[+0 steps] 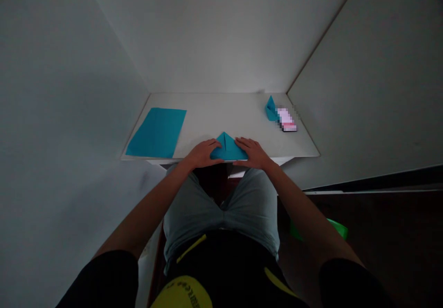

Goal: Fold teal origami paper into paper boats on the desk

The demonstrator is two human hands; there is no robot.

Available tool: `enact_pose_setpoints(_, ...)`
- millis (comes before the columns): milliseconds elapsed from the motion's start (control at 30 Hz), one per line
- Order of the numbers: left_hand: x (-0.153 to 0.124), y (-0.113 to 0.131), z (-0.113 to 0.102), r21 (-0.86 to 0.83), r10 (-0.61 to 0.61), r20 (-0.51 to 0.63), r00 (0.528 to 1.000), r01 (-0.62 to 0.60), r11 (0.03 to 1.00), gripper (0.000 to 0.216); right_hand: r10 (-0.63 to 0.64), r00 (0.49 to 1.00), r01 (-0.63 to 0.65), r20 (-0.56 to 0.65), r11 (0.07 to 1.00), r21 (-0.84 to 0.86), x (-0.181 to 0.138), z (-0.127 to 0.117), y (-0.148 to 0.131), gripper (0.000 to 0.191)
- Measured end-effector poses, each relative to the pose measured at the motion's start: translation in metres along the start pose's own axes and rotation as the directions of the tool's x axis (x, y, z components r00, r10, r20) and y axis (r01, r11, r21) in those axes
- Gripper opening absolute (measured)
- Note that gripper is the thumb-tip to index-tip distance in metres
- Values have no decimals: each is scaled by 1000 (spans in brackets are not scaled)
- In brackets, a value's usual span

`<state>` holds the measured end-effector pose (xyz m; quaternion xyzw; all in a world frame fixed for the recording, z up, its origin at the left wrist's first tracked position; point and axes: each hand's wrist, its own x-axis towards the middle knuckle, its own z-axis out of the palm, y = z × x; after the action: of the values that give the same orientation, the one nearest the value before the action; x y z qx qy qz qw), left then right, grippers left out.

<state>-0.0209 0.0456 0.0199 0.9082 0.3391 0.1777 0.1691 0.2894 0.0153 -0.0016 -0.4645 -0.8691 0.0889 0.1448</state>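
Note:
A folded sheet of blue paper [226, 149], triangular at its top with a crease down the middle, lies at the front edge of the white table. On its left side rests my left hand [204, 153], fingers on top and thumb along the near edge. My right hand [254, 152] lies on the opposite side in the same way, fingers spread over the paper. Both hands press the paper flat rather than grip it. A finished-looking blue paper boat [271, 109] stands at the back right.
Flat blue sheets [157, 133] lie at the left of the white table [214, 107]. Beside the boat is a phone [287, 120], its screen blurred. Walls close in the table at the back, left and right. A green object [337, 228] sits on the floor at right.

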Motion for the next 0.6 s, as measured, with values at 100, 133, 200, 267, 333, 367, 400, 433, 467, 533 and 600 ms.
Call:
enact_pose_setpoints(100,-22,-12,0,-8,20,-36,999,-21,1000,55,-10,999,12,-39,998,57,0,3,6,83)
enact_pose_setpoints(133,-26,-16,0,-19,20,-51,998,-21,1000,53,-19,999,22,-45,997,72,0,3,8,80)
enact_pose_setpoints(200,-28,-21,1,-55,14,-81,997,-19,998,45,-36,998,40,-48,995,89,0,3,11,79)
enact_pose_setpoints(267,-25,-23,1,-93,2,-109,994,-12,996,36,-42,998,47,-46,994,96,-1,2,12,80)
enact_pose_setpoints(333,-20,-22,1,-118,-28,-137,990,11,993,31,-54,998,58,-40,993,104,-4,0,11,84)
enact_pose_setpoints(367,-18,-21,2,-123,-45,-150,988,26,992,30,-63,997,67,-38,992,107,-5,-1,10,87)
enact_pose_setpoints(400,-16,-19,2,-125,-59,-159,985,39,991,28,-73,997,76,-38,991,108,-7,-1,8,90)
enact_pose_setpoints(433,-16,-18,3,-124,-69,-166,984,48,991,26,-79,996,83,-39,991,106,-8,-2,6,92)
enact_pose_setpoints(467,-16,-17,4,-122,-76,-170,983,55,991,24,-82,996,86,-42,991,100,-8,-2,3,91)
enact_pose_setpoints(533,-17,-15,8,-115,-89,-171,981,70,991,23,-78,996,81,-43,994,78,-8,-1,-5,81)
enact_pose_setpoints(600,-19,-14,11,-108,-113,-175,978,95,990,24,-73,997,74,-29,996,55,-4,0,-13,70)
